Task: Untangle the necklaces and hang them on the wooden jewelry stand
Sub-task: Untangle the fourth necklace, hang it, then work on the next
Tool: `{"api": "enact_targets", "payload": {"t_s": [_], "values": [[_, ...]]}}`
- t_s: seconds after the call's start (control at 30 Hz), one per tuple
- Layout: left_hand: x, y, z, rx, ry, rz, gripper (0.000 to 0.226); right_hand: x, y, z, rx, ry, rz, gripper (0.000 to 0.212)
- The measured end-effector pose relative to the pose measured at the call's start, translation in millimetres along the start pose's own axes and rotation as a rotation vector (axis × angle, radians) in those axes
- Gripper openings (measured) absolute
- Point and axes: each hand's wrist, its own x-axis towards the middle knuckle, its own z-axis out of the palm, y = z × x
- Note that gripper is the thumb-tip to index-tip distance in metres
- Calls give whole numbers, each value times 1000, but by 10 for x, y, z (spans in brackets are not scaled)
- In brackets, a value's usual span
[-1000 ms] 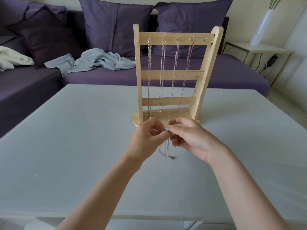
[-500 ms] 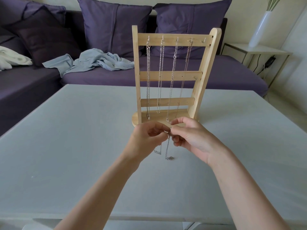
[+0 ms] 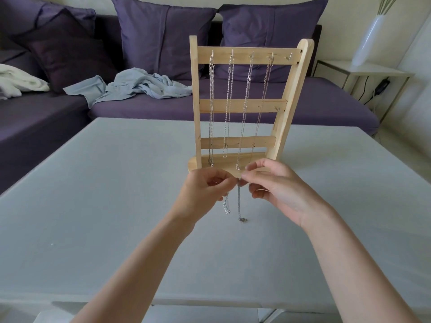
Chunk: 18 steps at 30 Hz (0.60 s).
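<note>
A wooden jewelry stand (image 3: 242, 106) rises upright on the white table (image 3: 93, 194). Several silver necklaces (image 3: 227, 108) hang from hooks on its top bar; the rightmost hook is bare. Just in front of the stand's base, my left hand (image 3: 205, 194) and my right hand (image 3: 277, 190) meet fingertip to fingertip and pinch one thin silver necklace (image 3: 239, 203) between them. Two ends of that chain dangle below my fingers, the longer one ending in a small clasp close to the tabletop. Where the chain runs inside my fingers is hidden.
A purple sofa (image 3: 314, 106) with cushions stands behind the table, with a pale blue garment (image 3: 140, 87) and a white cloth (image 3: 18, 82) lying on it. At the right are a side table (image 3: 373, 71) and a white vase (image 3: 370, 40).
Both hands stayed together at the chain in front of the stand's base. The dangling ends hang a little longer and straighter than before.
</note>
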Motion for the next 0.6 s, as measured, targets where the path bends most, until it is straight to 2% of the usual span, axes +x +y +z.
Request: {"api": "enact_targets", "payload": {"t_s": [0.3,0.47,0.6], "values": [[26,-13,-12,-50,-18,-52,16,0,-20,49,-69,-11,-65,23],[6,1,-22,-162,-51,-80,17,4,-47,37,37,-36,-15,25],[-13,38,-26,-219,-140,-116,18,2,-61,17,158,-9,-1,23]]}}
